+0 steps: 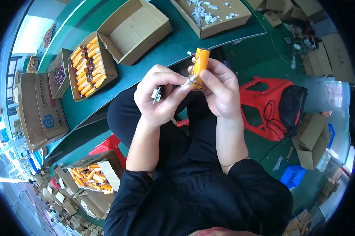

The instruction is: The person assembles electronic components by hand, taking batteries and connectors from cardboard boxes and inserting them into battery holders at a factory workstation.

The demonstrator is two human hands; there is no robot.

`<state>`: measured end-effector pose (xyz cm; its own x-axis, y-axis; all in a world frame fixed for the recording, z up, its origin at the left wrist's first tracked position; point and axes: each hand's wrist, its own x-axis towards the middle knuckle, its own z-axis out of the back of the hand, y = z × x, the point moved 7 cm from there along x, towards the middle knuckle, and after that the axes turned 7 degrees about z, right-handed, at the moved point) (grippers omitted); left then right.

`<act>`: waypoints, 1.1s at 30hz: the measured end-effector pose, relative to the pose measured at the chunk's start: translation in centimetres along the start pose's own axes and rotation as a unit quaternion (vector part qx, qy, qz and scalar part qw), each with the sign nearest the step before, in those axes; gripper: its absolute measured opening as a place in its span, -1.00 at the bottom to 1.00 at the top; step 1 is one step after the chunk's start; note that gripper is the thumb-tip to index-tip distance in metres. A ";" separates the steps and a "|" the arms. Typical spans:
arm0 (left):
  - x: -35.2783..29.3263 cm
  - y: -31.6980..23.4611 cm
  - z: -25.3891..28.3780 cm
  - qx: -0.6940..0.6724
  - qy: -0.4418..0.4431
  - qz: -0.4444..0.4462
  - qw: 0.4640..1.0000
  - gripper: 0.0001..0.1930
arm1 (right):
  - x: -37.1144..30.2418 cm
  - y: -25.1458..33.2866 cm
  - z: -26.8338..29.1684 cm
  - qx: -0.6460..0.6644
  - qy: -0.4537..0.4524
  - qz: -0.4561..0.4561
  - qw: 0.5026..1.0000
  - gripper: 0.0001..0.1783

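Note:
Above my lap, my right hand [221, 88] is closed around an orange battery pack [201, 61], a wrapped cylinder held nearly upright with its top tilted slightly right. A thin dark wire loops around its lower end, and a small white connector [190, 53] shows beside its top. My left hand [158, 94] pinches a small pale piece [191, 80] at the pack's lower end between thumb and forefinger; what it is cannot be made out. Against the left palm rests a small black-and-white piece [157, 94], its kind unclear.
On the green table [150, 55] stand a box of orange packs [114, 70], an open cardboard box [136, 31] and a box with white scraps [224, 27]. A red stool [260, 106] with a black bag is at right. Another box of orange packs [110, 173] sits lower left.

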<state>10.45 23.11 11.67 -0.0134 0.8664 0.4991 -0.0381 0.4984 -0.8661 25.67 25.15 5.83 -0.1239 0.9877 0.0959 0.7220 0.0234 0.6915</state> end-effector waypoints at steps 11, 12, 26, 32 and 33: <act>-0.3 3.1 1.6 -0.308 -0.003 0.189 0.933 -0.52 | 1.6 1.0 2.6 0.084 -0.072 0.035 0.993 -0.61; -0.3 3.0 1.5 -0.307 -0.003 0.189 0.933 -0.52 | 1.6 0.8 2.6 0.084 -0.072 0.034 0.993 -0.61; -0.9 3.6 -0.7 -0.240 0.079 0.250 0.935 -0.52 | 0.3 1.4 1.5 -0.056 -0.032 0.072 0.995 -0.68; -0.8 3.8 -0.4 -0.257 0.072 0.251 0.930 -0.56 | 0.2 2.0 1.6 -0.102 -0.044 0.091 0.990 -0.67; -0.8 3.9 -0.4 -0.255 0.074 0.253 0.930 -0.56 | 0.2 1.9 1.5 -0.103 -0.045 0.089 0.990 -0.67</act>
<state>10.75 24.38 7.89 0.2382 0.9700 0.0486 0.4158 -0.0566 -0.9077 28.04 25.66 6.07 0.0603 0.9832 0.1724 0.5724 -0.1756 0.8009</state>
